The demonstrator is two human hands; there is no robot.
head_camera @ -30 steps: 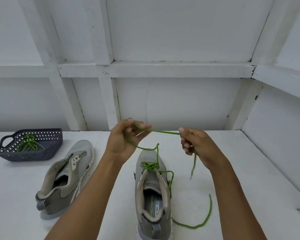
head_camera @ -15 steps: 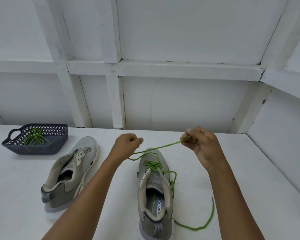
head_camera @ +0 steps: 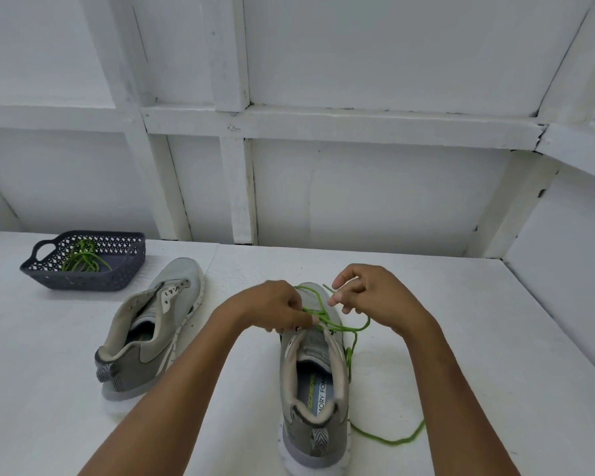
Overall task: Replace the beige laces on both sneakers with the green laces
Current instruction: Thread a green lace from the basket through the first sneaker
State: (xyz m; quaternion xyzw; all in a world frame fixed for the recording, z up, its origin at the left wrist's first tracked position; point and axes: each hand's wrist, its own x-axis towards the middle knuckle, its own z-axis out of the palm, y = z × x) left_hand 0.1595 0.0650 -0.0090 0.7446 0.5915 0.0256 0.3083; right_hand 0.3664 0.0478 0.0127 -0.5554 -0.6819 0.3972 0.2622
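Note:
A grey sneaker (head_camera: 315, 383) stands in front of me, toe pointing away, with a green lace (head_camera: 337, 325) threaded through its front eyelets. My left hand (head_camera: 272, 309) pinches the lace down at the left eyelets. My right hand (head_camera: 375, 297) holds the lace's tip just above the toe. The lace's other end trails down the shoe's right side and curls on the table (head_camera: 392, 441). A second grey sneaker (head_camera: 152, 331) with no lace lies to the left, tongue loose.
A dark perforated basket (head_camera: 117, 269) at the back left holds another green lace (head_camera: 81, 259). The white table (head_camera: 478, 338) meets a white panelled wall behind and a side wall on the right.
Both hands have dropped from above the shoe down to its eyelets and come closer together. The lace stretched taut between them is now slack and looped over the toe.

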